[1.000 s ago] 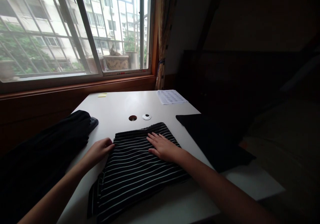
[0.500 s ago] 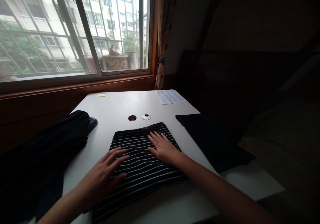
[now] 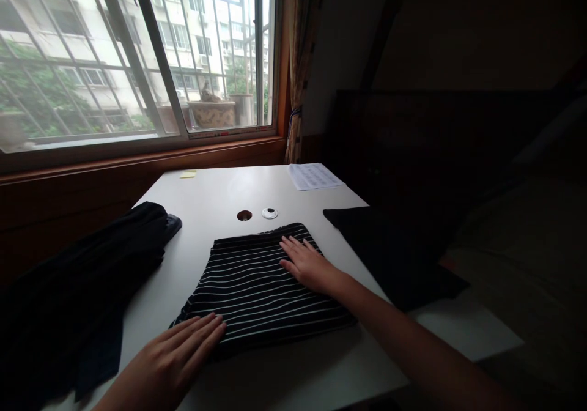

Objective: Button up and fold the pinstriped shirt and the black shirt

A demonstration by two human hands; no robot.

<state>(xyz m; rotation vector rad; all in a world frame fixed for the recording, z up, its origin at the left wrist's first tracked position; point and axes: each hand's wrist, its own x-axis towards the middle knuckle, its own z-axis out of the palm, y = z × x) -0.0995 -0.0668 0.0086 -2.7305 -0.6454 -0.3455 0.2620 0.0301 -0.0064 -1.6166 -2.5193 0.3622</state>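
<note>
A folded black garment with thin white stripes (image 3: 257,285) lies flat on the white table (image 3: 215,191). My right hand (image 3: 308,264) rests palm down on its far right part, fingers stretched out and open. My left hand (image 3: 177,356) lies flat at the garment's near left corner, fingers extended and touching the fabric's edge. Neither hand holds anything.
A heap of dark clothing (image 3: 87,276) covers the table's left side. A dark flat cloth (image 3: 389,246) lies at the right edge. Beyond the garment are a cable hole (image 3: 244,215), a small round cap (image 3: 269,213), a printed sheet (image 3: 314,176) and a yellow note (image 3: 187,174). A barred window stands behind.
My left hand slid from the garment's left edge across it and down to its near left corner. The loose near part of the garment now lies folded flat. My right hand barely moved.
</note>
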